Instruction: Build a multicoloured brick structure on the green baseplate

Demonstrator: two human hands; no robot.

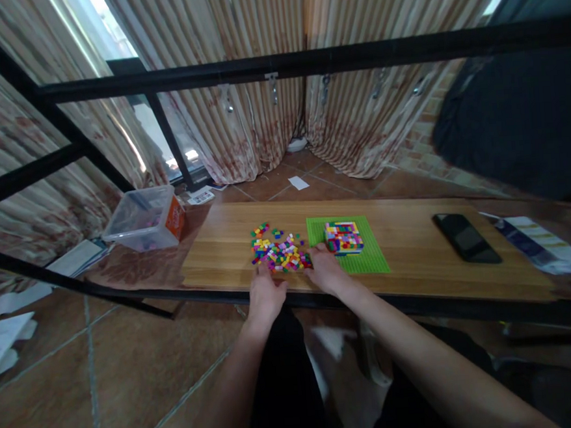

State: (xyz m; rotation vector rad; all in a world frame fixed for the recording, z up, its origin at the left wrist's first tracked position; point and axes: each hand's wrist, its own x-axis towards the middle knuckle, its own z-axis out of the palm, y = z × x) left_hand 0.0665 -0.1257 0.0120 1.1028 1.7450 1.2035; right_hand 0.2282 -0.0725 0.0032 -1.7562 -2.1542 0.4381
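Multicoloured block build (344, 236) stands partly raised on green baseplate (349, 254). Loose brick pile (281, 253) at its 9 o'clock on tabletop (415, 257), many unused. Left hand (265, 293) and right hand (326, 270) at pile's near edge; finger spread and any hold cannot be told.

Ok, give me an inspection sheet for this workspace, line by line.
Surface: wooden board on a dark-framed table.
Job's things: pile of small coloured bricks; green baseplate carrying a multicoloured brick block.
Clutter: black phone on the board's right; clear plastic box off its left end; papers at far right.
Hands: left hand at the pile's near edge; right hand between pile and baseplate; whether either holds a brick cannot be told.
Cables: nothing seen.
Surroundings: striped curtains, tiled floor, black frame bars.
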